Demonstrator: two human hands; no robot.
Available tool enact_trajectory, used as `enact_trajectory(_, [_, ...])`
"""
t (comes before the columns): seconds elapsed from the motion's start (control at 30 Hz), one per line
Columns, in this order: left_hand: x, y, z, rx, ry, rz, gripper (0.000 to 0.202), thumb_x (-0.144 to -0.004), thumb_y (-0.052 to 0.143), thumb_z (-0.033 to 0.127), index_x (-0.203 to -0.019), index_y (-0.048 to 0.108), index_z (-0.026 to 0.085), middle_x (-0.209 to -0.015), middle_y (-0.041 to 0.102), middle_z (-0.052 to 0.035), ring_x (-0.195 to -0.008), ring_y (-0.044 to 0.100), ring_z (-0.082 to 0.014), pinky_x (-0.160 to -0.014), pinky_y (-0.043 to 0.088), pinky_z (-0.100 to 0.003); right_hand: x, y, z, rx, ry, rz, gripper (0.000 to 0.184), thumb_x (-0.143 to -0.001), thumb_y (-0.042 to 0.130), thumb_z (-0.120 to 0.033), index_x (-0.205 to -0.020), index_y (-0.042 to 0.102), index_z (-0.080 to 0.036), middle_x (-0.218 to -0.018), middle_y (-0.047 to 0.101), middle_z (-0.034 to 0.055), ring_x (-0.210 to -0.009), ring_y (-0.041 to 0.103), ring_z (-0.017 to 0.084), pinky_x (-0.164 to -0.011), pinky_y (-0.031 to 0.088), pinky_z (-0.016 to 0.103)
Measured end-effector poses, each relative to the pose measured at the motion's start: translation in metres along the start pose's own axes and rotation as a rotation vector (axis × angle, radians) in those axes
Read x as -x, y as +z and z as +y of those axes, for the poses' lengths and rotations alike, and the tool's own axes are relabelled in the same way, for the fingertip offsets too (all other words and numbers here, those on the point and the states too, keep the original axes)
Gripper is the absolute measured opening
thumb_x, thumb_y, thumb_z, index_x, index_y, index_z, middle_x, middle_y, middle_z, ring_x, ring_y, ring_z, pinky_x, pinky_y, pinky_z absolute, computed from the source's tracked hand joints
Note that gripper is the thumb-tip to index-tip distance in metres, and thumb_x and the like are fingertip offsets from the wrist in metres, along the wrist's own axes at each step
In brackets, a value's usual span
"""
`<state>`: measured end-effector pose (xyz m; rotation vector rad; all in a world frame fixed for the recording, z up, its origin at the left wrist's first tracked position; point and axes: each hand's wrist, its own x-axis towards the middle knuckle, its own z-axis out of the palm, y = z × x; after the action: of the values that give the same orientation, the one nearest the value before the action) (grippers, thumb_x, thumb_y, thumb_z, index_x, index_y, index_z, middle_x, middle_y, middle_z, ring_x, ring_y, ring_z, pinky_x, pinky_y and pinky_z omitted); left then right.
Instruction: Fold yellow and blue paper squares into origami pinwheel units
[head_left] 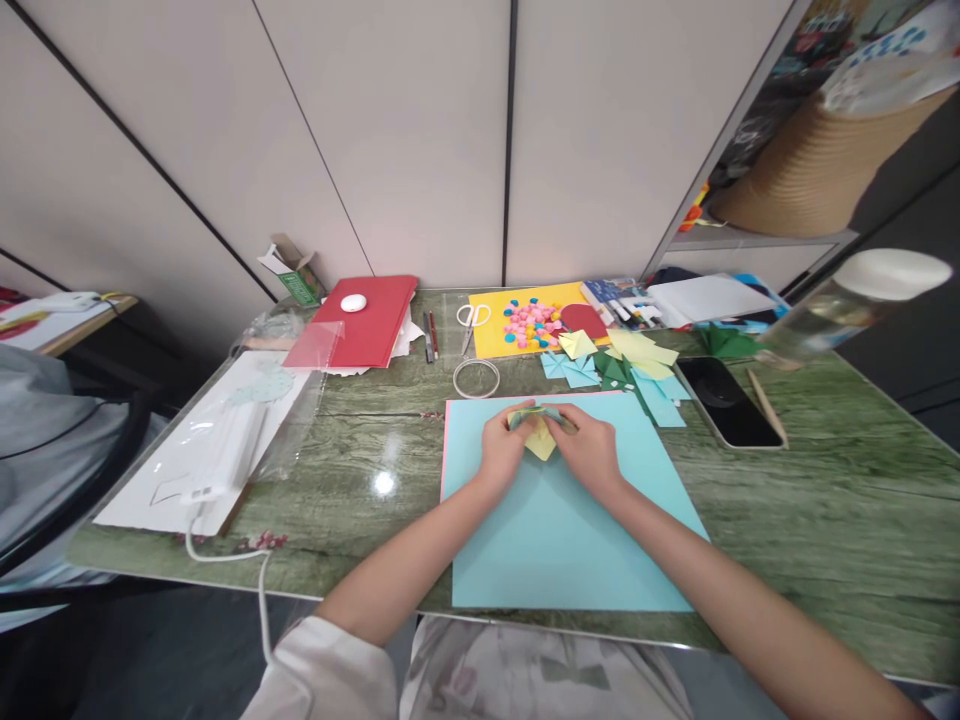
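Observation:
My left hand and my right hand meet over a light blue sheet of paper on the green table. Both pinch a small folded yellow paper piece with greenish edges, held between the fingertips just above the sheet. The fingers of both hands are curled closed round the piece, which they partly hide.
Folded yellow, green and blue paper pieces lie behind the sheet. A black phone and a stick lie to the right. A tape ring, scissors, pens, a red folder, a yellow sheet with pink bits and a clear bottle stand further back.

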<state>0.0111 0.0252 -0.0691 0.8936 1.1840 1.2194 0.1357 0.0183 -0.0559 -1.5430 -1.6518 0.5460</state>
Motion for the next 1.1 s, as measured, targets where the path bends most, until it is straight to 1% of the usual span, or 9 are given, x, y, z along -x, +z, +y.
enact_trajectory(0.13, [0.001,-0.002,0.012,0.092,-0.11,-0.123,0.041,-0.056,0.053,0.009,-0.094,0.065,0.014,-0.086,0.067,-0.0047,-0.075,0.06,-0.0171,-0.065,0.047,-0.027,-0.004,-0.006,-0.001,0.002,0.022,-0.039,0.022,-0.076,0.05,-0.028,-0.093,0.064,-0.024,-0.086,0.069,-0.0022,-0.073,0.06,0.014,-0.067,0.043,0.024])
enact_trajectory(0.33, [0.003,-0.009,0.03,0.193,-0.192,-0.282,0.041,-0.057,0.049,0.01,-0.094,0.064,0.014,-0.092,0.066,-0.0066,-0.084,0.06,-0.0203,-0.069,0.048,-0.029,-0.01,-0.012,0.006,-0.02,0.058,-0.091,0.016,-0.073,0.054,-0.034,-0.076,0.061,-0.02,-0.065,0.063,-0.002,-0.058,0.051,0.013,-0.055,0.038,0.024])
enact_trajectory(0.5, [0.0,-0.015,0.035,0.242,-0.208,-0.35,0.046,-0.059,0.05,0.011,-0.103,0.061,0.016,-0.107,0.063,-0.0079,-0.096,0.058,-0.0223,-0.074,0.047,-0.03,-0.016,-0.017,0.013,-0.126,0.059,-0.159,0.023,-0.073,0.055,-0.035,-0.09,0.061,-0.02,-0.081,0.067,0.0008,-0.072,0.059,0.016,-0.062,0.045,0.025])
enact_trajectory(0.63, [-0.001,-0.015,0.033,0.261,-0.221,-0.412,0.062,-0.054,0.05,0.006,-0.115,0.054,0.02,-0.125,0.055,-0.0078,-0.111,0.052,-0.0236,-0.087,0.042,-0.033,-0.019,-0.022,0.019,-0.196,0.068,-0.191,0.032,-0.074,0.056,-0.032,-0.104,0.057,-0.022,-0.098,0.066,0.0021,-0.083,0.061,0.017,-0.071,0.049,0.028])
enact_trajectory(0.77, [-0.006,-0.02,0.034,0.111,-0.094,-0.536,0.072,-0.051,0.045,0.003,-0.12,0.05,0.022,-0.133,0.048,-0.0066,-0.12,0.045,-0.0236,-0.098,0.035,-0.036,-0.024,-0.033,0.026,-0.216,0.076,-0.213,0.03,-0.073,0.059,-0.032,-0.102,0.059,-0.022,-0.098,0.067,0.0029,-0.087,0.062,0.019,-0.075,0.05,0.033])
enact_trajectory(0.87, [-0.013,-0.034,0.043,-0.274,0.148,-0.435,0.062,-0.058,0.044,0.004,-0.117,0.052,0.022,-0.131,0.049,-0.0054,-0.121,0.044,-0.0219,-0.099,0.035,-0.037,-0.03,-0.044,0.029,-0.272,0.076,-0.17,0.037,-0.071,0.063,-0.033,-0.106,0.057,-0.022,-0.106,0.064,0.0054,-0.097,0.061,0.021,-0.081,0.05,0.037])
enact_trajectory(0.97, [-0.02,-0.05,0.051,-0.829,0.436,-0.097,0.046,-0.07,0.046,0.008,-0.113,0.055,0.02,-0.119,0.056,-0.008,-0.114,0.047,-0.0229,-0.1,0.032,-0.04,-0.037,-0.054,0.033,-0.363,0.065,-0.025,0.038,-0.073,0.062,-0.034,-0.109,0.055,-0.023,-0.115,0.06,0.0074,-0.101,0.059,0.02,-0.087,0.048,0.039])
enact_trajectory(1.03, [-0.024,-0.058,0.051,-1.117,0.531,0.015,0.037,-0.074,0.049,0.014,-0.111,0.056,0.017,-0.116,0.056,-0.0104,-0.112,0.047,-0.0248,-0.097,0.034,-0.041,-0.04,-0.058,0.035,-0.369,0.048,0.078,0.036,-0.074,0.062,-0.035,-0.107,0.056,-0.022,-0.113,0.06,0.0081,-0.101,0.059,0.02,-0.089,0.046,0.04])
enact_trajectory(1.1, [-0.029,-0.062,0.046,-1.317,0.556,0.047,0.029,-0.077,0.051,0.019,-0.105,0.059,0.017,-0.113,0.056,-0.0114,-0.109,0.047,-0.0257,-0.092,0.036,-0.04,-0.04,-0.058,0.035,-0.336,0.033,0.138,0.034,-0.074,0.061,-0.036,-0.105,0.057,-0.021,-0.11,0.061,0.008,-0.1,0.059,0.021,-0.089,0.046,0.041])
